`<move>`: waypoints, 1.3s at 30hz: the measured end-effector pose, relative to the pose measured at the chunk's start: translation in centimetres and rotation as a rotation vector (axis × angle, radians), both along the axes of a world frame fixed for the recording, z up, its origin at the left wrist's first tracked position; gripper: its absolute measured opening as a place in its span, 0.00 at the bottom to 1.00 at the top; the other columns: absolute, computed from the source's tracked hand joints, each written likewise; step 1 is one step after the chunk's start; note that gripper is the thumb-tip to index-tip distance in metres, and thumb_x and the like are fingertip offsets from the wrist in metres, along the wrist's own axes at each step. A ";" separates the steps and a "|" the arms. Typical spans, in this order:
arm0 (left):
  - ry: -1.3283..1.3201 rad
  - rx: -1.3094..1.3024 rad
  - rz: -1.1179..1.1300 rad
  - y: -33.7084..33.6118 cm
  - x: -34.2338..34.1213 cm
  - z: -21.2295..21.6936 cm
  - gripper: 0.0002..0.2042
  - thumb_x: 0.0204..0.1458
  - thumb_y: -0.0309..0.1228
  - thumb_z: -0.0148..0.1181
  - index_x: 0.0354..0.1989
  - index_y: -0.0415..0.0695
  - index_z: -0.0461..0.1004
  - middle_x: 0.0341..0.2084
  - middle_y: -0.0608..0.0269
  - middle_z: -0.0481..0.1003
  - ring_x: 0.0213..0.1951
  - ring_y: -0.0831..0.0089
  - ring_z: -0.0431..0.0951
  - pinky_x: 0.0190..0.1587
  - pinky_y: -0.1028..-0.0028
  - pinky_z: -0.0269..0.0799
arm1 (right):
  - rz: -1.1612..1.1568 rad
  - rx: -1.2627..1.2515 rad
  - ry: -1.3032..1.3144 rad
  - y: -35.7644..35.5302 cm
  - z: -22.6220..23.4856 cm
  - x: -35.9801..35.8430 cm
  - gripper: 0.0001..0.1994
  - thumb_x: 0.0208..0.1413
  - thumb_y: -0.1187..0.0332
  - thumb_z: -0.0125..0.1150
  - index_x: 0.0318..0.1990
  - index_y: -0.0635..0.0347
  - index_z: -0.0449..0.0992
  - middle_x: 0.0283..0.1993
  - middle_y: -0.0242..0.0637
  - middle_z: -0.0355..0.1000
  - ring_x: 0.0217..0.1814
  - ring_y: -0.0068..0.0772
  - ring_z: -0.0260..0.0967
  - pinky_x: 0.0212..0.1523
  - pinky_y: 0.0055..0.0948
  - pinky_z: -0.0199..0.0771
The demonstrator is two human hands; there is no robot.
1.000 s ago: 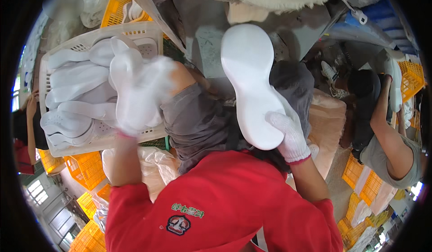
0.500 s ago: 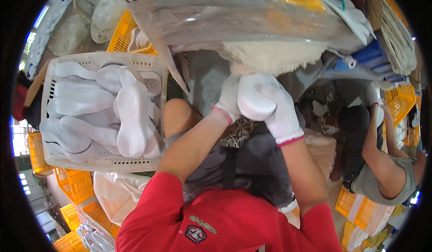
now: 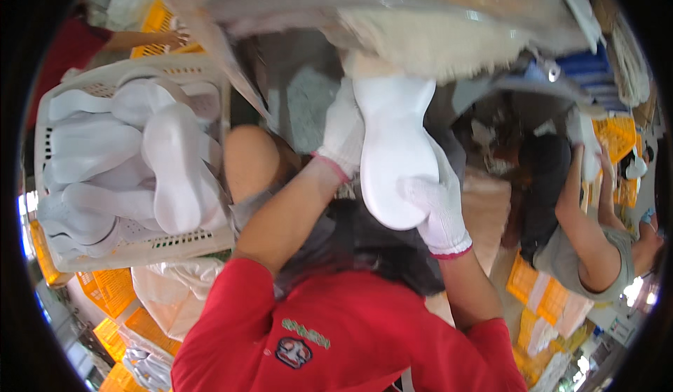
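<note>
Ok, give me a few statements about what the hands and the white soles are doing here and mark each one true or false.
1. Both hands wear white knit gloves. True: the left hand and the right hand are both gloved.
2. The two hands hold one white shoe sole between them. True.
3. The white basket on the person's left is empty. False: it holds a pile of white soles.
4. The left hand is reaching into the basket. False: it is on the held sole, apart from the basket.
5. The person wears a blue top. False: the red top shows at the lower edge.
</note>
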State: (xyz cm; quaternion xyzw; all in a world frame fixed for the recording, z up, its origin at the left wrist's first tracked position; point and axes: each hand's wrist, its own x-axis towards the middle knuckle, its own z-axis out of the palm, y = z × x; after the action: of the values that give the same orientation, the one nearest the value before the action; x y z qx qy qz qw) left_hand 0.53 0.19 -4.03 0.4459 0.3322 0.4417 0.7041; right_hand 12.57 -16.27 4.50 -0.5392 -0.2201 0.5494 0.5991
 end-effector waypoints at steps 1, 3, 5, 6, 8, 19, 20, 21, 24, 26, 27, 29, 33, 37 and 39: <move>-0.051 -0.002 -0.015 0.7 0.1 0.6 0.23 0.69 0.33 0.61 0.69 0.37 0.72 0.58 0.42 0.80 0.57 0.49 0.83 0.60 0.61 0.78 | -0.021 0.059 0.046 1.1 0.0 -0.1 0.48 0.52 0.64 0.78 0.79 0.70 0.62 0.72 0.44 0.74 0.72 0.38 0.75 0.72 0.37 0.74; 0.428 0.249 -0.035 0.5 -0.6 1.8 0.23 0.68 0.34 0.62 0.68 0.37 0.72 0.59 0.44 0.80 0.59 0.51 0.82 0.62 0.62 0.76 | 0.066 -0.038 -0.001 1.3 0.4 -0.7 0.50 0.51 0.62 0.80 0.79 0.70 0.61 0.72 0.46 0.74 0.72 0.41 0.75 0.72 0.38 0.75; 0.467 0.304 0.096 -0.6 -0.8 2.4 0.21 0.70 0.36 0.59 0.67 0.39 0.74 0.58 0.46 0.81 0.59 0.55 0.82 0.63 0.64 0.75 | 0.081 -0.124 0.016 -0.9 0.8 -1.1 0.51 0.49 0.61 0.80 0.79 0.70 0.61 0.72 0.47 0.73 0.73 0.43 0.73 0.73 0.40 0.74; 0.415 0.359 0.049 -0.9 -0.5 2.4 0.20 0.72 0.38 0.57 0.66 0.40 0.73 0.58 0.46 0.81 0.59 0.55 0.81 0.63 0.63 0.75 | -0.011 -0.165 0.007 -1.5 0.6 -1.0 0.52 0.48 0.62 0.80 0.80 0.69 0.60 0.73 0.49 0.72 0.76 0.45 0.71 0.76 0.42 0.71; 0.485 0.501 -0.083 -0.8 0.4 2.3 0.19 0.74 0.34 0.51 0.67 0.38 0.72 0.58 0.47 0.81 0.57 0.56 0.81 0.62 0.63 0.76 | -0.070 -0.181 -0.108 -1.1 0.4 -0.7 0.50 0.48 0.65 0.78 0.79 0.69 0.62 0.73 0.46 0.72 0.76 0.42 0.70 0.76 0.41 0.70; -0.155 0.045 0.019 -1.9 -1.2 -0.3 0.18 0.76 0.32 0.45 0.63 0.33 0.75 0.56 0.54 0.82 0.57 0.61 0.82 0.64 0.65 0.77 | 0.032 -0.166 -0.055 -2.5 0.5 -0.7 0.48 0.50 0.65 0.77 0.80 0.67 0.62 0.74 0.45 0.73 0.73 0.40 0.74 0.74 0.38 0.72; 0.185 0.242 0.076 -2.6 -0.7 -0.3 0.18 0.75 0.34 0.49 0.63 0.35 0.75 0.57 0.54 0.82 0.58 0.60 0.81 0.65 0.64 0.75 | 0.037 -0.117 -0.027 -2.5 0.4 -0.7 0.48 0.50 0.66 0.76 0.80 0.67 0.62 0.74 0.45 0.72 0.74 0.40 0.73 0.74 0.38 0.72; 0.593 0.453 0.120 -2.8 -0.8 -0.2 0.17 0.74 0.35 0.53 0.64 0.37 0.75 0.58 0.53 0.81 0.60 0.59 0.80 0.67 0.64 0.74 | 0.037 -0.087 -0.018 -2.5 0.4 -0.6 0.47 0.51 0.68 0.75 0.80 0.67 0.62 0.74 0.45 0.72 0.74 0.39 0.73 0.74 0.39 0.72; -0.435 -0.230 -0.030 -2.3 0.1 -0.3 0.18 0.71 0.36 0.59 0.63 0.38 0.76 0.59 0.51 0.81 0.61 0.61 0.79 0.66 0.67 0.73 | 0.004 -0.116 -0.041 -2.1 0.2 -0.5 0.47 0.51 0.70 0.74 0.80 0.67 0.62 0.75 0.44 0.71 0.75 0.38 0.71 0.74 0.38 0.72; 0.131 0.281 0.010 -1.0 -0.4 -0.6 0.17 0.72 0.36 0.57 0.62 0.38 0.76 0.59 0.51 0.81 0.61 0.61 0.79 0.65 0.67 0.73 | -0.025 -0.087 -0.086 -1.3 0.0 -0.4 0.46 0.51 0.71 0.73 0.80 0.68 0.63 0.75 0.43 0.71 0.75 0.37 0.71 0.74 0.38 0.72; 0.113 0.263 0.079 -0.5 -0.9 -0.7 0.18 0.72 0.35 0.57 0.64 0.38 0.76 0.58 0.50 0.81 0.60 0.61 0.79 0.65 0.67 0.73 | 0.038 -0.064 -0.122 -0.7 0.0 -0.5 0.46 0.51 0.71 0.73 0.80 0.68 0.63 0.75 0.43 0.71 0.75 0.37 0.71 0.74 0.38 0.72; 0.156 0.097 0.134 -0.2 -2.4 -1.0 0.19 0.72 0.32 0.59 0.68 0.38 0.75 0.62 0.54 0.81 0.61 0.64 0.80 0.66 0.69 0.74 | 0.079 -0.079 -0.128 -0.5 0.1 -1.1 0.45 0.50 0.73 0.73 0.79 0.67 0.63 0.75 0.42 0.71 0.75 0.38 0.71 0.73 0.37 0.73; 0.548 0.313 0.016 -2.3 -4.6 -0.8 0.25 0.76 0.44 0.54 0.72 0.40 0.73 0.67 0.49 0.77 0.67 0.62 0.77 0.72 0.62 0.71 | 0.226 -0.081 -0.141 -4.9 0.4 0.0 0.52 0.43 0.65 0.78 0.80 0.68 0.62 0.76 0.46 0.69 0.78 0.40 0.68 0.78 0.38 0.65; -0.404 -0.408 -0.235 -5.6 -3.9 2.4 0.23 0.72 0.38 0.58 0.70 0.38 0.75 0.67 0.48 0.78 0.69 0.55 0.76 0.72 0.59 0.70 | 0.136 -0.254 -0.113 -8.4 -0.2 2.6 0.56 0.42 0.63 0.78 0.82 0.71 0.59 0.79 0.49 0.66 0.82 0.42 0.63 0.81 0.39 0.60; -0.424 -0.115 -0.349 -6.5 -3.7 4.8 0.21 0.67 0.32 0.62 0.67 0.40 0.77 0.64 0.47 0.79 0.67 0.50 0.78 0.70 0.57 0.72 | -0.065 -0.142 -0.376 -9.5 -0.5 3.7 0.57 0.47 0.60 0.83 0.82 0.71 0.57 0.82 0.51 0.63 0.83 0.43 0.62 0.82 0.37 0.60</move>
State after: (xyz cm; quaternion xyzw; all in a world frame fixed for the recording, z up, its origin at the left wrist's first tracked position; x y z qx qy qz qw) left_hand -3.20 -6.31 0.82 0.3533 0.1200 0.3778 0.8474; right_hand 16.26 -25.82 4.05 -0.6801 -0.2714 0.4334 0.5254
